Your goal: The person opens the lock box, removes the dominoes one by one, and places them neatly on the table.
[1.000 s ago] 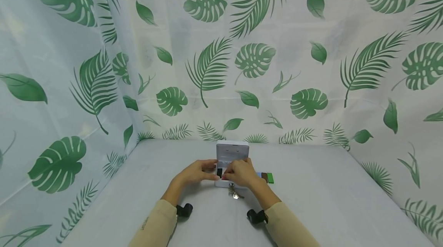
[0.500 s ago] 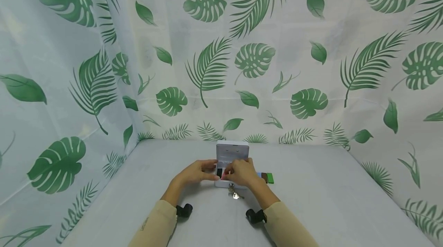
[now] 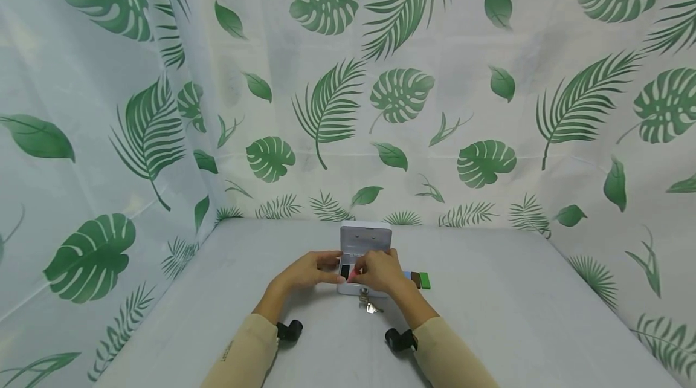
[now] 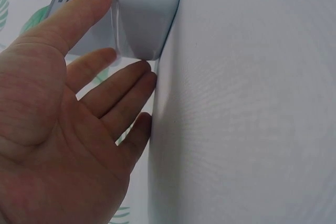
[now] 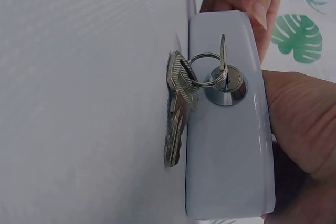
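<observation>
A small pale metal lock box [image 3: 365, 237] stands on the table with its lid raised. My left hand [image 3: 310, 269] steadies its left side; in the left wrist view the thumb rests at the rim and the other fingers extend, fairly straight, beside the box wall [image 4: 147, 14]. Inside, my right hand [image 3: 379, 270] pinches a small pink piece [image 3: 352, 275], which looks tilted; its far part is hidden by the fingers. A black piece [image 3: 345, 272] lies in the box at the left. Keys [image 5: 181, 87] hang on a ring from the front lock [image 5: 227, 90].
Just right of the box, partly behind my right hand, lie a blue piece [image 3: 406, 275], a brown piece [image 3: 415, 279] and a green piece [image 3: 425, 280]. A leaf-patterned curtain [image 3: 337, 182] rises behind the white table [image 3: 516, 315].
The pink piece shows more between my right fingertips, which have lifted and shifted slightly right. My left hand and the box have stayed put.
</observation>
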Demonstrator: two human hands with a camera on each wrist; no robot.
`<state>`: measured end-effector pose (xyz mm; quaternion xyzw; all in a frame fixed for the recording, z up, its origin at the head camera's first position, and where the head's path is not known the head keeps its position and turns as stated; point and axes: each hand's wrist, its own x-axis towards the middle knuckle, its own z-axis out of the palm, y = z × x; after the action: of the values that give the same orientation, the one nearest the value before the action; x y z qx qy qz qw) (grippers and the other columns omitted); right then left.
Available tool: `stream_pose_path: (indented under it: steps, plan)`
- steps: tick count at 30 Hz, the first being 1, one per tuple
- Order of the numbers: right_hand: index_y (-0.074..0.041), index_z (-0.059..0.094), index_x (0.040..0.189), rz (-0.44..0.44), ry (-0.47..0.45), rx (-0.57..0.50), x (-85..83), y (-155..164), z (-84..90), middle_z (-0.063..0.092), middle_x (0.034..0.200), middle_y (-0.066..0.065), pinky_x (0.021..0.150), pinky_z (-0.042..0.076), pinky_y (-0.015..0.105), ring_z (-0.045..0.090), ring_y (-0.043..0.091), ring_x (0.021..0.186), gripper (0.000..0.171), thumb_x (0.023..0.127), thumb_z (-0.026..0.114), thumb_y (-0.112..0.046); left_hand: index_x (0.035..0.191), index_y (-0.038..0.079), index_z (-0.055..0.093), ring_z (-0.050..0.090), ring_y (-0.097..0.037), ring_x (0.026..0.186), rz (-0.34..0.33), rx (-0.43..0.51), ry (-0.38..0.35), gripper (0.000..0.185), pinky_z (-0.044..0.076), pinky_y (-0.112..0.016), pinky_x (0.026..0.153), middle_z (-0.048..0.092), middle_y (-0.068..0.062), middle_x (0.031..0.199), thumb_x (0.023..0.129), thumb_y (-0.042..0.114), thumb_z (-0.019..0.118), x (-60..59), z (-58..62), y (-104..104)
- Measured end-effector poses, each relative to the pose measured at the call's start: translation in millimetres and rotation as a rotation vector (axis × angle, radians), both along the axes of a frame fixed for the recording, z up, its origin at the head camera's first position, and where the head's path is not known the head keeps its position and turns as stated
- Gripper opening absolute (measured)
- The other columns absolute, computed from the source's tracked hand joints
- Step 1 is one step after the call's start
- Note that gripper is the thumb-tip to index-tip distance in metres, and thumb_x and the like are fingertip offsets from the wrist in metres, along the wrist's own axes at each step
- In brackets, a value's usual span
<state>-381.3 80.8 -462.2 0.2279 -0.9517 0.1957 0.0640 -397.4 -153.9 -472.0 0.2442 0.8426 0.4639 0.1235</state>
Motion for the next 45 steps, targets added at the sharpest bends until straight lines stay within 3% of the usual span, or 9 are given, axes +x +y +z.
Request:
stream_pose_path:
  steps: [23,45]
  plan:
    - [-0.022,0.075,0.076,-0.036,-0.001,0.032,1.9,0.8,0.4,0.061,0.063,-0.014,0.097,0.037,0.059,0.054,0.011,0.072,0.022,0.084,0.086,-0.039,0.155,0.013,0.051,0.059,-0.035,0.138,0.016,-0.034,0.009,0.078,0.041,-0.060,0.116,0.060,-0.016,0.149,0.088,0.036,0.085,1.4,0.5,1.6]
    - [-0.020,0.079,0.081,-0.066,-0.033,0.022,-5.1,0.6,-3.5,0.067,0.067,-0.013,0.104,0.036,0.062,0.058,0.012,0.076,0.016,0.083,0.088,-0.033,0.155,0.012,0.050,0.059,-0.036,0.137,0.007,-0.014,0.002,0.079,0.042,-0.059,0.116,0.060,-0.017,0.149,0.088,0.035,0.085,0.8,0.3,1.7]
